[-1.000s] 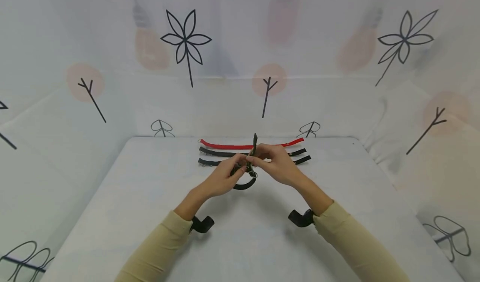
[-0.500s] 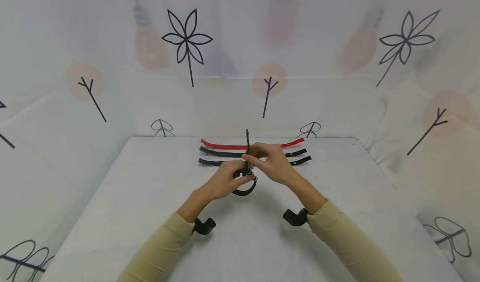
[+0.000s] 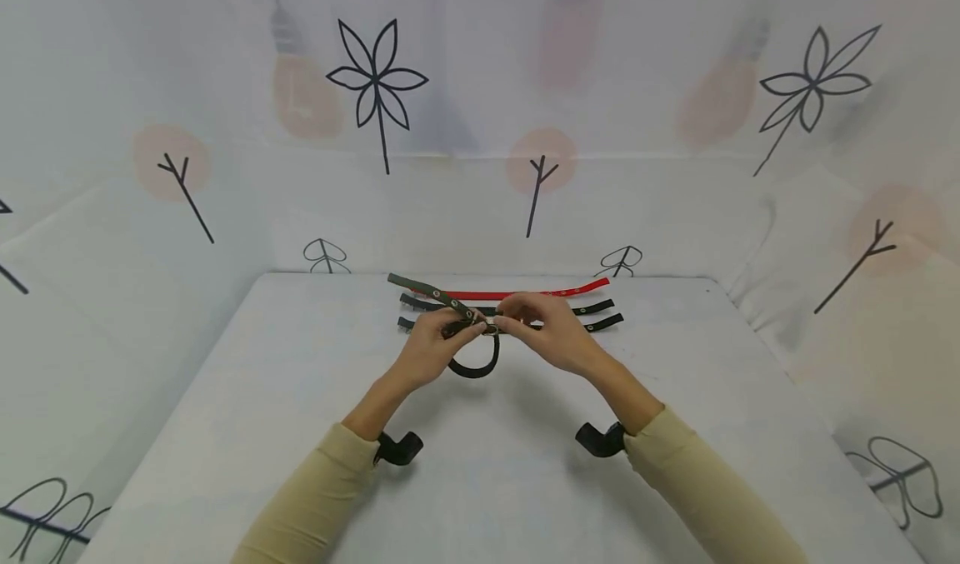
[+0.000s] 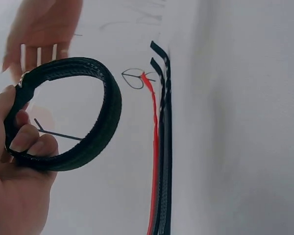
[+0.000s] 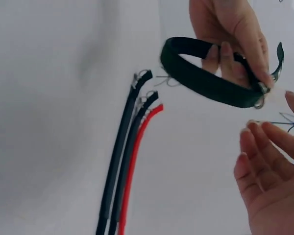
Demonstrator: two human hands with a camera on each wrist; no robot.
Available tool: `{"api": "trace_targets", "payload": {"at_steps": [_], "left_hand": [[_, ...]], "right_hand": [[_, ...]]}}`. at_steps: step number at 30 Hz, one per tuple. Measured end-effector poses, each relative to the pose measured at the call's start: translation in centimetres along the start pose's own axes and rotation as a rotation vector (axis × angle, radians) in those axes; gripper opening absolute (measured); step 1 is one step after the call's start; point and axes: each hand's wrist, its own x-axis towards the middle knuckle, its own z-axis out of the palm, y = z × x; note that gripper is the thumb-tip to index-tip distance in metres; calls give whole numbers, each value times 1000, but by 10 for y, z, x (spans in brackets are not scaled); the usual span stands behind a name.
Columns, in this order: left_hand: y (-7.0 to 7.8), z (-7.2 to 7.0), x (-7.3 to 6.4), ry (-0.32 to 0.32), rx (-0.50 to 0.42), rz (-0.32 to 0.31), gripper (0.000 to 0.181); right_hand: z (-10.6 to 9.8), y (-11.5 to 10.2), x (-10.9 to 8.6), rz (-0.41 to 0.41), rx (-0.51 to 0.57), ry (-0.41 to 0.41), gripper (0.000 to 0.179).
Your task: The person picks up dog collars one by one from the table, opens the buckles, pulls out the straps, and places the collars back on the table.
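Note:
A dark green collar (image 3: 474,372) with metal eyelets is bent into a loop, its free tail pointing up to the left in the head view. My left hand (image 3: 431,349) grips it near the buckle; in the left wrist view, fingers curl through the loop of the collar (image 4: 112,105). At the buckle end, my right hand (image 3: 551,331) hovers close by. The right wrist view shows the right hand (image 5: 272,186) with relaxed fingers, a gap between them and the collar (image 5: 206,85).
Behind the hands, a red collar (image 3: 517,296) and two dark collars (image 3: 596,306) lie stretched in rows on the white table (image 3: 487,489). A patterned cloth (image 3: 450,206) rises behind the table. Black wrist-worn devices (image 3: 400,449) stick out at both sleeves.
The collar's tail, upright before, has swung over to the left, and its loop has moved slightly left. My right hand pinched the strap earlier and has let go of it.

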Motion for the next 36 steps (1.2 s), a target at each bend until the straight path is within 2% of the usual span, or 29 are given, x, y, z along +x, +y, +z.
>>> {"api": "trace_targets", "payload": {"at_steps": [5,11,19,21,25,32,36], "left_hand": [[4,0,1,54,-66,-23,19],[8,1,3,56,-133,-39,24],[6,-6,-1,-24,-264,-95,28],[5,-7,-2,-38,-271,-122,28],[3,-7,-2,-47,-261,-131,28],[3,-8,-1,0,-307,-158,32],[1,-8,-1,8,-296,-157,30]], "right_hand": [[3,6,-6,-2,-16,-91,19],[4,3,-5,-34,12,-49,16],[0,5,-8,-39,96,-50,16],[-1,6,-9,-35,131,-55,17],[-2,6,-10,-14,153,-64,17],[-8,9,-12,38,90,-48,16],[-10,9,-13,45,52,-61,17]]}}
